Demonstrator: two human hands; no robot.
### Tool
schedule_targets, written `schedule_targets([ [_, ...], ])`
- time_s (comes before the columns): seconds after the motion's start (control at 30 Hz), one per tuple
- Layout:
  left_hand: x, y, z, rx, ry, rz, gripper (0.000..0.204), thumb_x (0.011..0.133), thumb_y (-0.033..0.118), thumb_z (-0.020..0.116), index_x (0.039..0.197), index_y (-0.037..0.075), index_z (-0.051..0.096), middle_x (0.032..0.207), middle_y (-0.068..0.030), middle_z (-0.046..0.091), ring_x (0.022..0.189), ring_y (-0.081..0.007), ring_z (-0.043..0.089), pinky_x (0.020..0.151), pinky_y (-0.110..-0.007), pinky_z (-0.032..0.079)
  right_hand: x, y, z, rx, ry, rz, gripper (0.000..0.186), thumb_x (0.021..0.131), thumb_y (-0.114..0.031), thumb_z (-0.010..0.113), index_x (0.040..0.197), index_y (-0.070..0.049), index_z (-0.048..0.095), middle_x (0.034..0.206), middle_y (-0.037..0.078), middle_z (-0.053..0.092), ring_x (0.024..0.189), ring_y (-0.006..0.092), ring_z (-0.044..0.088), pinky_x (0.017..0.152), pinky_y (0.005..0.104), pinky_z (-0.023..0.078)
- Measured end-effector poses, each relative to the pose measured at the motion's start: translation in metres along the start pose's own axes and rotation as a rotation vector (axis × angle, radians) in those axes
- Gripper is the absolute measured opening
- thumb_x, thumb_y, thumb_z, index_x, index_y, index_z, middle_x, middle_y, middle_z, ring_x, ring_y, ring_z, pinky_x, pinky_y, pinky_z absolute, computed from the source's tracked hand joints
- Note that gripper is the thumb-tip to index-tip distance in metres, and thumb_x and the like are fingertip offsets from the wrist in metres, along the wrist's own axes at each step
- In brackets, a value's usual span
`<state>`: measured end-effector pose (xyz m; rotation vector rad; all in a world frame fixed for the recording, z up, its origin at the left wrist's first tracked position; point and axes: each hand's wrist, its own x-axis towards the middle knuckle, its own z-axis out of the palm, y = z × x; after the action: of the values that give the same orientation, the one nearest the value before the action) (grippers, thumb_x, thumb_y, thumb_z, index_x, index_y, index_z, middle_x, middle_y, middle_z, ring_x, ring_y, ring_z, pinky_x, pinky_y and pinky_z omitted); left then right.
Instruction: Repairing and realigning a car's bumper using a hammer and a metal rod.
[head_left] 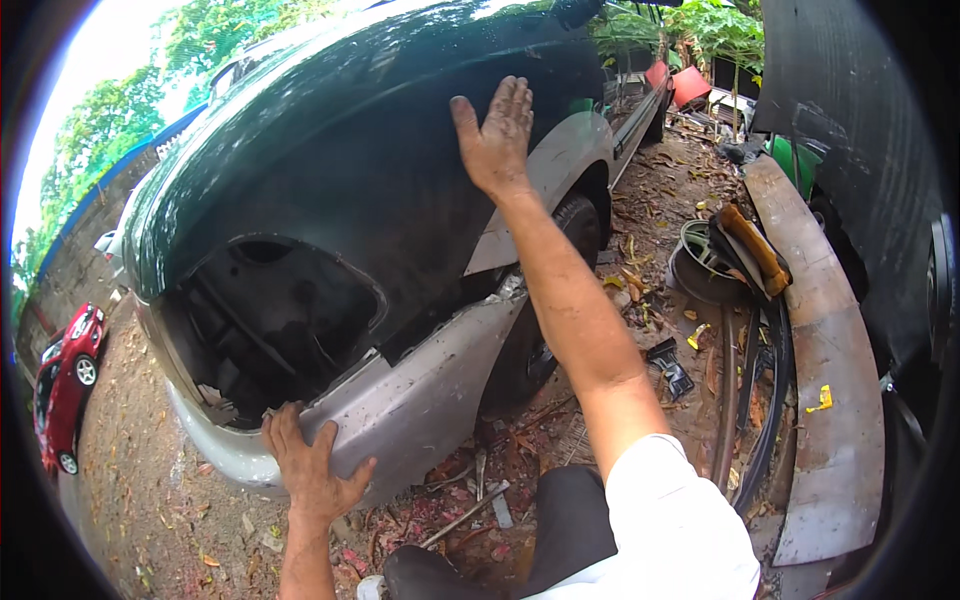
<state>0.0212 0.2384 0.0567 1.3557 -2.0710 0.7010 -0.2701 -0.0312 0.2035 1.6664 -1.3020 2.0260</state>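
Note:
In front of me stands a dark green vehicle with a silver-grey lower part. My right hand [500, 135] lies against its dark green fender [400, 190], palm flat and thumb spread away from the fingers. Lower and to the left, my left hand [312, 465] rests on the silver bumper [420, 410] with its fingers spread. Some of its fingertips reach the bumper's top edge, just below the empty headlight opening [270, 330]. Neither hand holds a loose thing. The bumper's upper edge looks ragged near the wheel arch, with a gap between it and the fender.
On the right, a wheel rim [700, 265] lies with a brown and black piece on top, beside a long curved metal sheet [815, 400]. A black broken part [670, 368] and leaves litter the ground. A red car [70, 385] stands far left; a dark panel [860, 130] rises at right.

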Motion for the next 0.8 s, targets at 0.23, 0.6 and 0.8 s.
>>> schedule_targets([
  [0.23,-0.001,-0.001,-0.006,0.009,-0.013,-0.005,0.053,0.056,0.037,0.074,0.095,0.005,0.055,0.119,-0.0276,0.039,0.116,-0.0418,0.035,0.101,-0.057,0.021,-0.065,-0.064,0.009,-0.009,0.005,-0.132,0.089,0.088,-0.052,0.042,0.135,0.015,0.008,0.14,0.037,0.008,0.133,0.0469,0.006,0.108,0.0504,0.006],
  [0.6,-0.005,-0.009,-0.004,-0.044,0.037,-0.039,0.047,0.056,0.028,0.074,0.093,0.004,0.057,0.118,-0.0242,0.041,0.116,-0.0387,0.037,0.102,-0.054,0.024,-0.038,-0.018,0.01,0.03,0.015,0.046,0.085,0.09,-0.057,0.029,0.137,0.011,0.009,0.145,0.03,0.007,0.137,0.0382,0.005,0.111,0.0429,0.004],
  [0.8,-0.004,-0.006,-0.01,-0.049,0.008,-0.077,0.046,0.056,0.028,0.075,0.092,0.004,0.059,0.118,-0.0234,0.041,0.116,-0.0376,0.036,0.104,-0.052,0.023,0.007,0.019,0.002,0.04,0.023,0.237,0.091,0.087,-0.065,0.02,0.137,0.011,0.01,0.144,0.03,0.007,0.136,0.0385,0.005,0.111,0.0417,0.006],
])
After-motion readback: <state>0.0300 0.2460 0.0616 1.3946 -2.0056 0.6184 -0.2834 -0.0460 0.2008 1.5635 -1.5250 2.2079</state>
